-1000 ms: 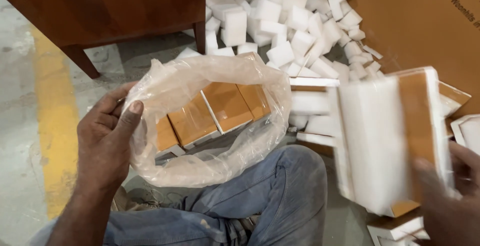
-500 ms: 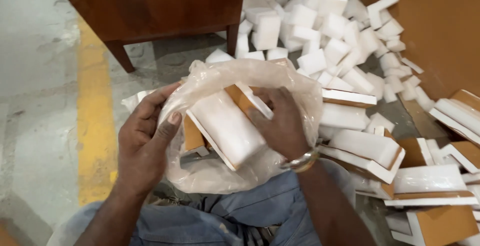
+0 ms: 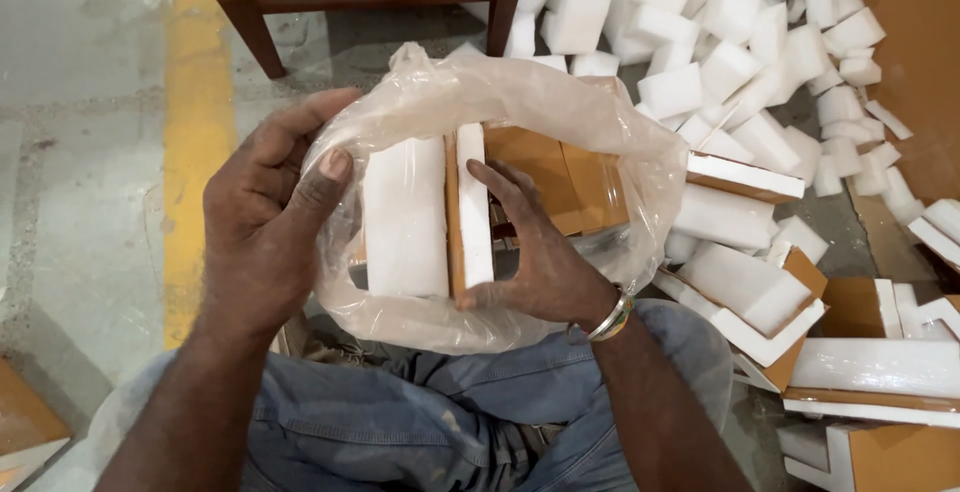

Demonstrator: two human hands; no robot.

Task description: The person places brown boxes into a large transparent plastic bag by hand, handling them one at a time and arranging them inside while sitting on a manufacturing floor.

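A second ago the right hand (image 3: 545,262) was out at the side with a foam-and-board piece (image 3: 470,207). Now that piece stands on its edge inside the clear plastic bag (image 3: 560,117), just beside another white foam slab (image 3: 405,217). The right fingers curl around it. The left hand (image 3: 265,217) pinches the bag's thin, crinkly rim and holds it open. Brown boards (image 3: 560,177) lie deeper in the bag, maybe glued to foam. Loose white foam blocks (image 3: 740,42) lie on the floor (image 3: 80,102).

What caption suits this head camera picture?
Left hand holds clear plastic bag open; right hand presses white foam-and-cardboard corner piece inside.
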